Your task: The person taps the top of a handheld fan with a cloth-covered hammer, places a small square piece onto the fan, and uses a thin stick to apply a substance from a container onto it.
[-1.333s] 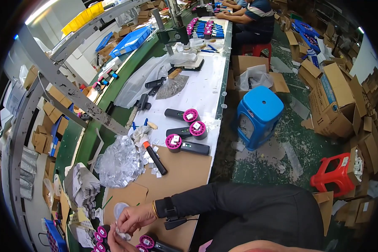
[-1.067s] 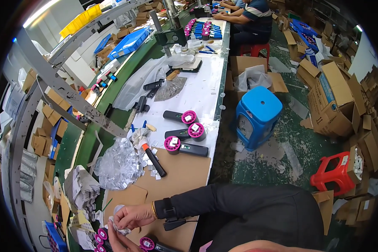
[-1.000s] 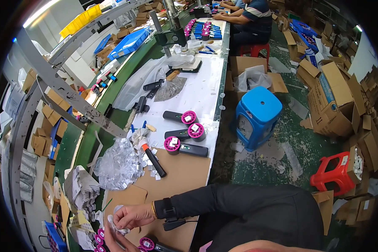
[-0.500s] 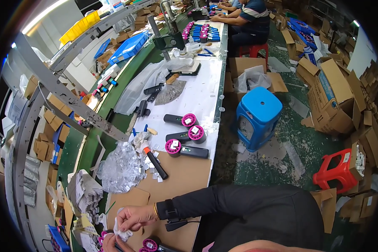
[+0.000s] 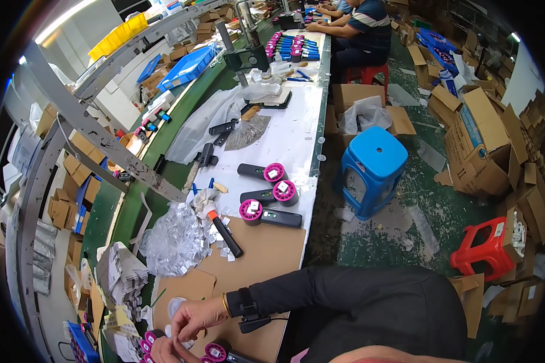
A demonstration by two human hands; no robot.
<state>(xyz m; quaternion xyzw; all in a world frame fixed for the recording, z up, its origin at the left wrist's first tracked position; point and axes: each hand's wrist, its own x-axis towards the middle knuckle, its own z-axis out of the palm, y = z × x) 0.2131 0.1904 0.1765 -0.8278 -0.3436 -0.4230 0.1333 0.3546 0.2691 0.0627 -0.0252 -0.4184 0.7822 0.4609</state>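
My right hand (image 5: 197, 318), in a black sleeve with a gold bangle, is closed in a pinch over the cardboard sheet (image 5: 263, 254). Just below it, my left hand (image 5: 168, 351) has its fingers pressed together, partly cut off by the lower edge. A scrap of white material (image 5: 188, 344) shows beneath the fingers; what they pinch is too small to name. Beside the right hand lies a round translucent disc (image 5: 175, 306). Handheld devices with magenta round heads (image 5: 215, 351) and black handles lie close to both hands, and more magenta heads (image 5: 146, 346) show left of the left hand.
A plastic bag of small clear pieces (image 5: 174, 242) and an orange-and-black-handled tool (image 5: 225, 236) lie farther up the bench. Beyond are three black devices with magenta heads (image 5: 251, 210). A blue stool (image 5: 375, 154) stands to the right. A co-worker (image 5: 366, 30) sits at the far end.
The white cloth-like piece pinched by my right hand is now mostly out of sight, and the translucent disc has come into view. Both hands are closer together, fingertips meeting.
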